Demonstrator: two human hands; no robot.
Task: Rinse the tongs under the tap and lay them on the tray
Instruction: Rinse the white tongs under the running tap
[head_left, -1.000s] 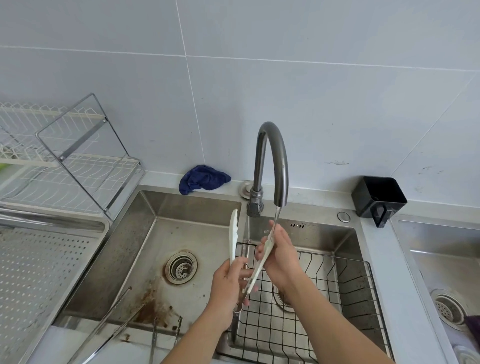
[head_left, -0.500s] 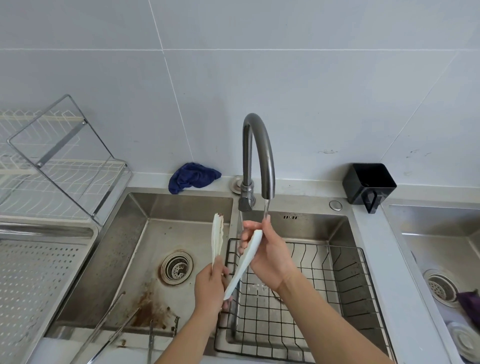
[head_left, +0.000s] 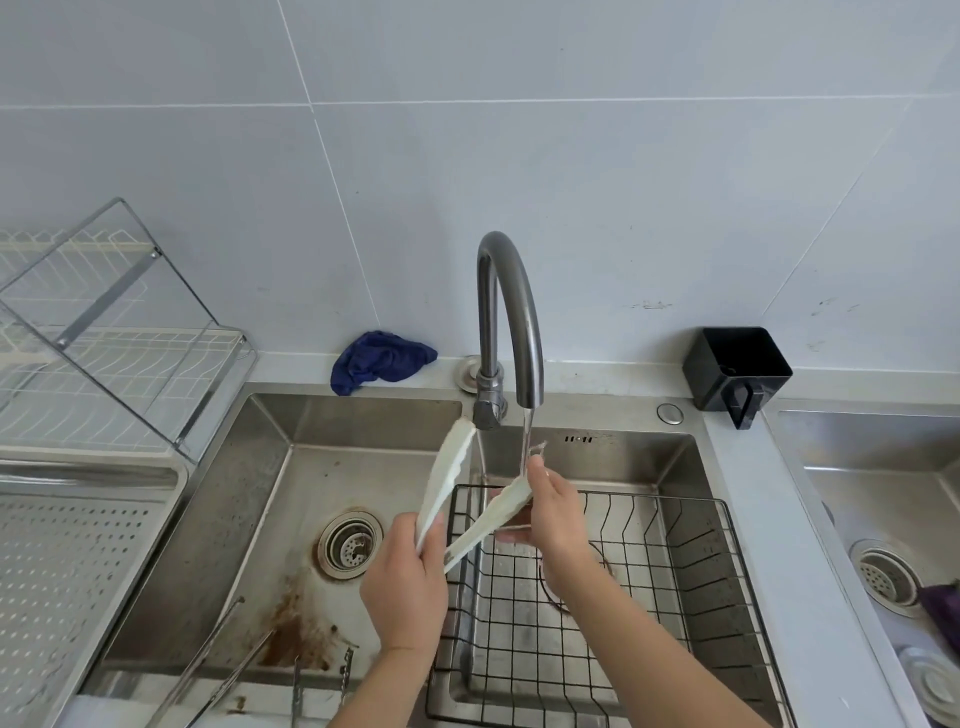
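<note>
We see a stainless-steel sink (head_left: 234, 519), grey wall tiles (head_left: 623, 182), left hand (head_left: 405, 587) gripping white plastic tongs (head_left: 445, 483), right hand (head_left: 553, 514) pinching them, free arm newly tilted rightward.

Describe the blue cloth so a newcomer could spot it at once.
Start at the curved grey tap behind the steel sink. Just left of its base, on the ledge by the wall, lies the blue cloth. It is the only crumpled thing there; the black box right of the tap is rigid.
</note>
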